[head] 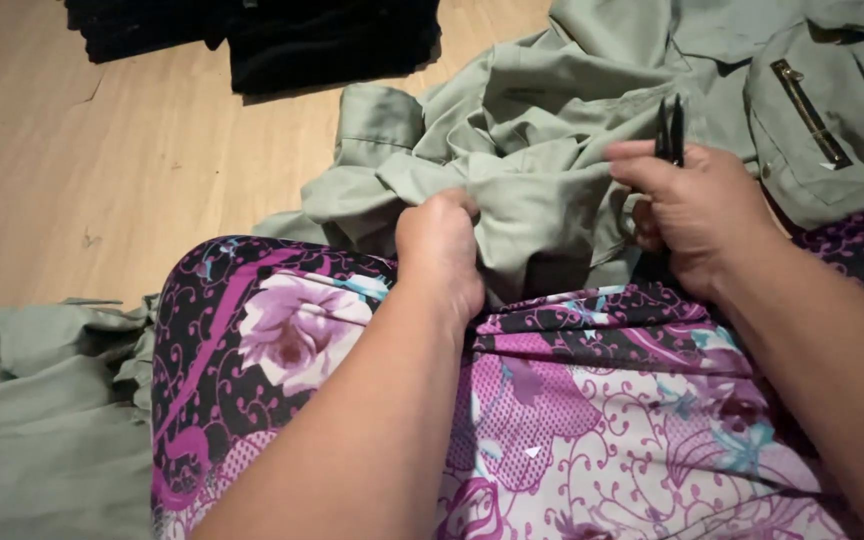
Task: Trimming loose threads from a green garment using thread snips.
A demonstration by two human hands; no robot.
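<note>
Clearly soft and limp, the green garment at frame centre bunches under the left hand, which pinches a fold; the right hand grips small black snips.

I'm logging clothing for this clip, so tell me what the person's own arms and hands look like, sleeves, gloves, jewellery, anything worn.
Both forearms are bare up to the frame edge: no sleeves show. The left hand and right hand wear no gloves, and no rings, watch or bracelet can be seen on the visible parts. Nothing is marked on them. The fingers are mostly tucked out of view.
</note>
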